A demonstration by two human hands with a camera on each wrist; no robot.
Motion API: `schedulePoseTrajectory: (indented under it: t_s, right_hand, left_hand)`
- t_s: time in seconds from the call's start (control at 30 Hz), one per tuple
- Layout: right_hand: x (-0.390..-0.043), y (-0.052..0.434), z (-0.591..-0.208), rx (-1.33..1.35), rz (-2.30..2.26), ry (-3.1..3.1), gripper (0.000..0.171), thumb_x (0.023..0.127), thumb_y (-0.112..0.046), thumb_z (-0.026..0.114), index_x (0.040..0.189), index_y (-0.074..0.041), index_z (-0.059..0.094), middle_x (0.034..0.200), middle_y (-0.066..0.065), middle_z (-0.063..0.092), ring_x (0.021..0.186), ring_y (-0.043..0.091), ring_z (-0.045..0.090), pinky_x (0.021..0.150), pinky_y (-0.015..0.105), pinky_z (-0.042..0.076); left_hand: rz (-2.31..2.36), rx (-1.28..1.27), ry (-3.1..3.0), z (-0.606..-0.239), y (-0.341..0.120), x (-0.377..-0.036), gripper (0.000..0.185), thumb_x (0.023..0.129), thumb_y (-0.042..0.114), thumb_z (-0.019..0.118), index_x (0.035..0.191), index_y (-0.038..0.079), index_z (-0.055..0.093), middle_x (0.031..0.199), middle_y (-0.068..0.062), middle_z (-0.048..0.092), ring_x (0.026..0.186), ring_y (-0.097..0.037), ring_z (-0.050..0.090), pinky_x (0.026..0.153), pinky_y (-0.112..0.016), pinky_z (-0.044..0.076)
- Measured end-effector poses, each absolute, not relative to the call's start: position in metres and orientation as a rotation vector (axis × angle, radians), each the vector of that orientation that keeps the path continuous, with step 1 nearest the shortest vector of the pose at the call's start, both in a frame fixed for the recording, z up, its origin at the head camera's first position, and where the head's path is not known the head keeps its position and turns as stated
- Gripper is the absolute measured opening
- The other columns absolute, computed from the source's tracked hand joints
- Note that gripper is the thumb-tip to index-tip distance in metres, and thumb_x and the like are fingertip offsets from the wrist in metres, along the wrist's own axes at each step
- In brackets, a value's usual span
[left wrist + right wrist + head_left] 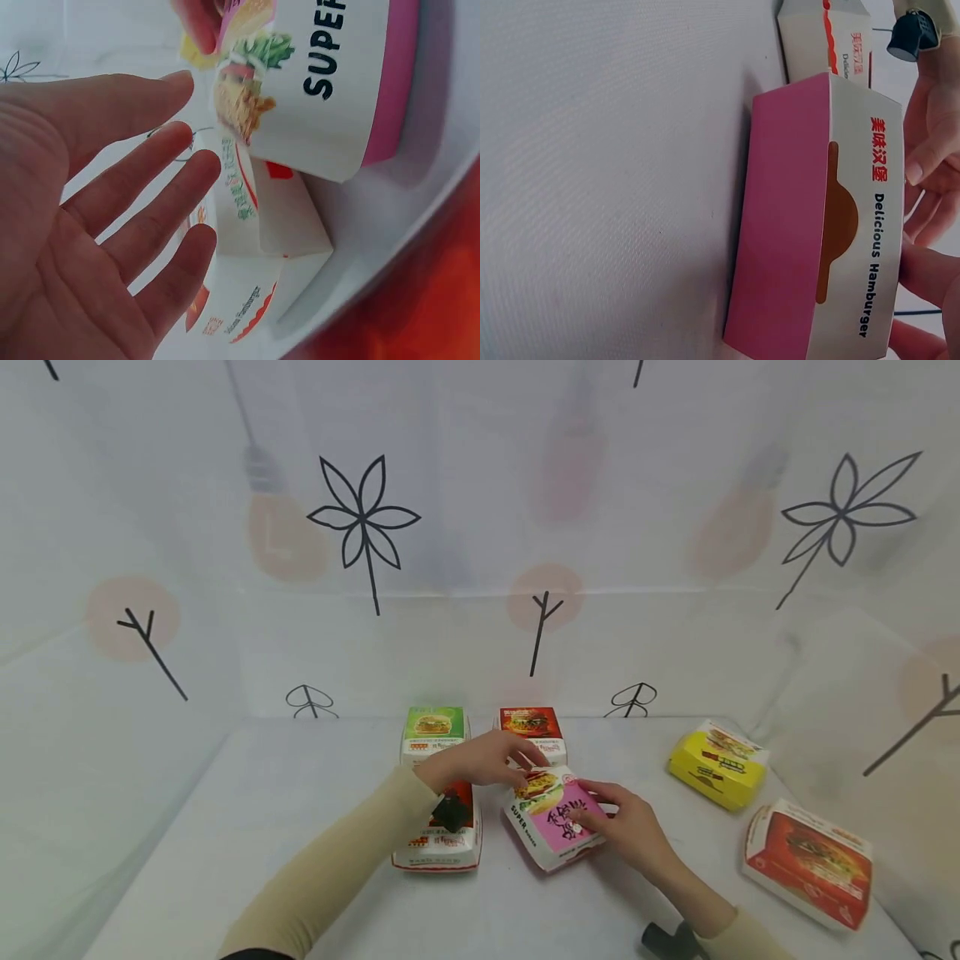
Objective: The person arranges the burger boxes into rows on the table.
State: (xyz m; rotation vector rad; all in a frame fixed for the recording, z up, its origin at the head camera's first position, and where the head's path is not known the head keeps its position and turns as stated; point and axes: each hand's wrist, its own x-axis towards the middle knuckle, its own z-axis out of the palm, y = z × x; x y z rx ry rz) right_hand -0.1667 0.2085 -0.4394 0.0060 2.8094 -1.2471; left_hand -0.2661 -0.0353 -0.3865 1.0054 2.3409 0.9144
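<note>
While the white tabletop [240, 827] carries six burger boxes, the red box [810, 863] and yellow box [718, 763] sit well apart at right. At centre, the pink box [557, 817] lies tilted just beside a red-and-white box [442, 847]. The right hand [626, 827] holds its near end, fingers curled; the left hand [480, 760], fingers straight, hovers over its far end.

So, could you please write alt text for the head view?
Two hands, left and right, handle a pink burger box on a white table, with green, yellow and red boxes around.
</note>
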Motion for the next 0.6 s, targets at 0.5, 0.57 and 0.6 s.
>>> schedulePoseTrajectory:
  t_s: [0.5,0.57,0.6]
  right_hand:
    - [-0.169,0.216,-0.438,-0.102,-1.234,2.741,0.066,0.084,-0.046,0.077,0.138,-0.014,0.059,0.142,0.015,0.053,0.129,0.038,0.049,0.097,0.052,0.05]
    - [-0.17,0.218,-0.437,-0.129,-1.232,2.721,0.066,0.083,-0.044,0.078,0.139,-0.015,0.059,0.143,0.014,0.052,0.13,0.038,0.049,0.097,0.051,0.049]
    - [-0.171,0.22,-0.437,-0.151,-1.235,2.71,0.065,0.084,-0.042,0.078,0.139,-0.015,0.059,0.144,0.015,0.052,0.13,0.038,0.048,0.098,0.052,0.049]
  left_hand:
    - [0.761,0.96,2.37,-0.39,-0.024,-0.26,0.04,0.086,0.006,0.076,0.122,0.023,0.07,0.123,0.007,0.064,0.108,-0.011,0.061,0.09,-0.026,0.05]
    - [0.762,0.954,2.368,-0.39,-0.024,-0.26,0.041,0.086,0.006,0.076,0.123,0.023,0.07,0.124,0.007,0.063,0.109,-0.011,0.061,0.09,-0.026,0.05]
    - [0.762,0.949,2.368,-0.39,-0.024,-0.26,0.041,0.086,0.007,0.077,0.123,0.023,0.069,0.125,0.006,0.063,0.109,-0.011,0.061,0.091,-0.027,0.05]
